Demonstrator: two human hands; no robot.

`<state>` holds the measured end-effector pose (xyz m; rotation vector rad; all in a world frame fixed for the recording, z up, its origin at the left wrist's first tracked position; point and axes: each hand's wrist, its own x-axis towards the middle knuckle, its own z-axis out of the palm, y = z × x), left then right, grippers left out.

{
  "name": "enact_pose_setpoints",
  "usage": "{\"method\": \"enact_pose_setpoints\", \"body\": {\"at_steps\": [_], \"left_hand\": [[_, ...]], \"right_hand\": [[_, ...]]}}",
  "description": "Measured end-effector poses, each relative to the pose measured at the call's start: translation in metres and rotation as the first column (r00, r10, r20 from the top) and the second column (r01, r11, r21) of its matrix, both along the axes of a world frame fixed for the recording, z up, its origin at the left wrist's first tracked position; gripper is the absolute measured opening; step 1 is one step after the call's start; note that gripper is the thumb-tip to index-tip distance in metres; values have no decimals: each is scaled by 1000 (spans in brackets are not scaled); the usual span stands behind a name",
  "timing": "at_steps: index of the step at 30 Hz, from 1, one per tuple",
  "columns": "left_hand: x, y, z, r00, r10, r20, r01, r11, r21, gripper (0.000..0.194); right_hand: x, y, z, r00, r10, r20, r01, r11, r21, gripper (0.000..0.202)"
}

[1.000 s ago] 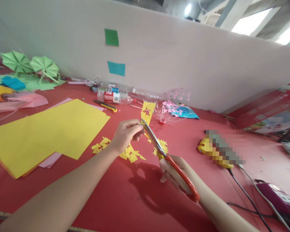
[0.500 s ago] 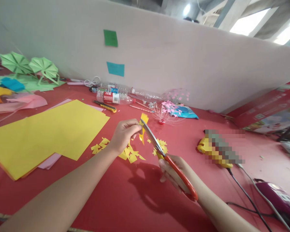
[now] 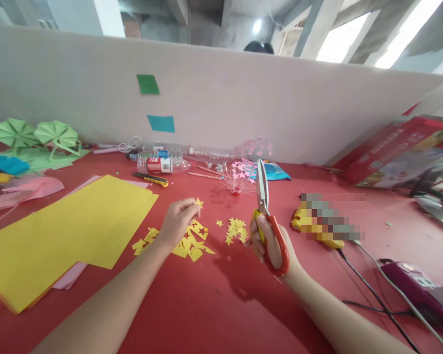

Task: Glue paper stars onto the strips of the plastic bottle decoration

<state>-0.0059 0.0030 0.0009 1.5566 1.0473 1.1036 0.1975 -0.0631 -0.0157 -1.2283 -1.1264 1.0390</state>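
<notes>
Between thumb and fingers, my left hand point(image 3: 178, 220) pinches a small yellow paper star point(image 3: 199, 203). My right hand point(image 3: 269, 241) grips red-and-yellow-handled scissors point(image 3: 263, 191), whose blades point up and away from me. Below the left hand lie yellow paper scraps point(image 3: 189, 247), some with star-shaped cuts. A small heap of cut yellow stars point(image 3: 237, 230) rests between the two hands, with one single star point(image 3: 219, 223) just left of it.
Large yellow sheets point(image 3: 70, 221) lie on the left. Behind are a box cutter point(image 3: 151, 179), plastic bottles point(image 3: 166, 165) and a pink star ornament point(image 3: 239, 177). A corded yellow tool point(image 3: 317, 228) sits on the right. A white partition point(image 3: 206, 98) borders the table.
The scissors have moved right, away from the left hand, and now point upward. The yellow strip at my left fingers is gone; a star shows there instead. The view has tilted up.
</notes>
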Motion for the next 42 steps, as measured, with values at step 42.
{"method": "enact_pose_setpoints", "body": {"at_steps": [42], "left_hand": [[-41,-12,-49,526,391,-756,352,708,612,28]], "right_hand": [[2,13,-3,938,-89,336,81,996,38,43]]}}
